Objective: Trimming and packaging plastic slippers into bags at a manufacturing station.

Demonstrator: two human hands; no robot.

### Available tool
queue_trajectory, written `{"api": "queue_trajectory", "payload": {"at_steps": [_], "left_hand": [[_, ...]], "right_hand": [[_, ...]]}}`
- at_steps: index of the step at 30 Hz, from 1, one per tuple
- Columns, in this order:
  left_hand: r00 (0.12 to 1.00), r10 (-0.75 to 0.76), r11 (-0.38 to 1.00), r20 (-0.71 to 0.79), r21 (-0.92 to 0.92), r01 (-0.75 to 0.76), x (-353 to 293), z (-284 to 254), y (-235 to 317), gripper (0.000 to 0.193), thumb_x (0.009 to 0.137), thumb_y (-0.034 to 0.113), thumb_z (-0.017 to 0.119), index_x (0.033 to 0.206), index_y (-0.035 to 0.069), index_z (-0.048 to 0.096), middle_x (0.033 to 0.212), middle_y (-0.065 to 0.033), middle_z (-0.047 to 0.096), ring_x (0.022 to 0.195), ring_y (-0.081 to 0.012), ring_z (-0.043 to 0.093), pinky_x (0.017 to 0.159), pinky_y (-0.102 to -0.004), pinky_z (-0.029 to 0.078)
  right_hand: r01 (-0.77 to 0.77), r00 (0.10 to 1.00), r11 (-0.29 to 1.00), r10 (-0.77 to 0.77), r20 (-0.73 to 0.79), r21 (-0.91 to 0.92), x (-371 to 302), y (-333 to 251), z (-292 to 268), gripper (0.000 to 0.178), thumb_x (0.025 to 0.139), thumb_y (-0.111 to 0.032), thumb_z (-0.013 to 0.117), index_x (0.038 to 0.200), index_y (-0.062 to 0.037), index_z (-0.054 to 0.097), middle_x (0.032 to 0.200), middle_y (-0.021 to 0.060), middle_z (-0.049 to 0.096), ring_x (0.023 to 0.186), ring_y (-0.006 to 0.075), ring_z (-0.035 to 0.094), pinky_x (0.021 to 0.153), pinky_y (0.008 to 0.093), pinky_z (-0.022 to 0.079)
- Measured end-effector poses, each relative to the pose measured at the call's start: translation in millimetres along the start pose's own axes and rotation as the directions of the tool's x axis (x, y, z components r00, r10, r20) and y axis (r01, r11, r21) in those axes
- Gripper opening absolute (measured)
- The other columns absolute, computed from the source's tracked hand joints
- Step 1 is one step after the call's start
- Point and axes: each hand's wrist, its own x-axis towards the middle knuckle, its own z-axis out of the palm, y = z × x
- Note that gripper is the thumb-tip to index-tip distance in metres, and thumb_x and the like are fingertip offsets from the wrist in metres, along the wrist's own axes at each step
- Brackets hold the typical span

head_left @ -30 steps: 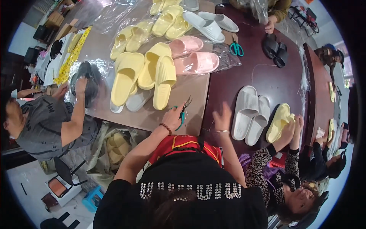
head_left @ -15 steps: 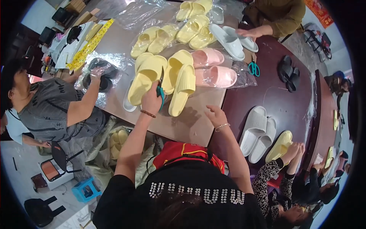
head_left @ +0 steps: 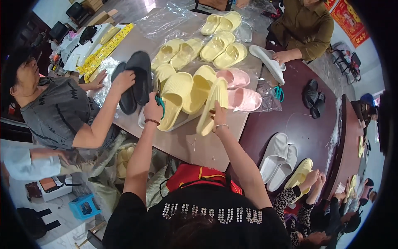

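One yellow slipper is in the right hand, tilted, above the near part of the brown table. The right fingers are bent around its side, near the strap. The left hand has its fingers curled around green-handled scissors, just beside the yellow pile. As I judge, the work is somewhere in its middle: this slipper is in hand, while the pile lies bare and seems to be left. Farther away, yellow pairs and pink slippers are with clear plastic film, perhaps the more finished part; whether they lie in it or on it, I cannot tell everywhere. A grey slipper is mostly covered by the pile. Whether the scissor blades touch the pile, and whether the held slipper touches the table, is hard to make out.
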Motion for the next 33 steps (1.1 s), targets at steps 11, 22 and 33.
{"api": "queue_trajectory", "payload": {"at_steps": [11,22,33], "left_hand": [[0.948,0.264,0.957,0.18,-0.173,-0.233,-55.8,27.0,59.2,0.033,0.072,0.026,0.06,0.1,0.014,0.047,0.074,-0.0181,0.058,0.071,-0.0373,0.055,0.058,-0.0449,0.041],[0.806,0.544,0.838,0.236,-0.213,-0.503,-107.9,68.1,76.1,0.034,0.068,0.018,0.061,0.098,0.01,0.048,0.08,-0.0144,0.057,0.077,-0.0323,0.054,0.066,-0.0408,0.041],[0.767,0.575,0.795,0.285,0.029,-0.606,-110.1,98.2,60.2,0.036,0.069,0.013,0.056,0.103,0.01,0.042,0.083,-0.0148,0.054,0.085,-0.0325,0.05,0.075,-0.0424,0.036]], "right_hand": [[0.276,0.924,0.961,-0.275,-0.267,-0.034,-81.5,22.2,-105.6,0.034,0.084,-0.031,0.047,0.086,0.0019,0.052,0.073,0.0049,0.052,0.064,0.0116,0.048,0.058,0.0238,0.039],[0.084,0.829,0.94,-0.25,-0.5,-0.33,-71.7,75.8,-180.1,0.044,0.079,-0.038,0.051,0.064,0.0034,0.052,0.059,0.0076,0.05,0.053,0.0146,0.048,0.051,0.0278,0.038],[0.128,0.71,0.693,-0.563,-0.423,-0.709,-38.8,116.1,-179.5,0.041,0.075,-0.034,0.057,0.075,0.0066,0.058,0.06,0.0117,0.056,0.056,0.0175,0.053,0.056,0.0298,0.042]]}}
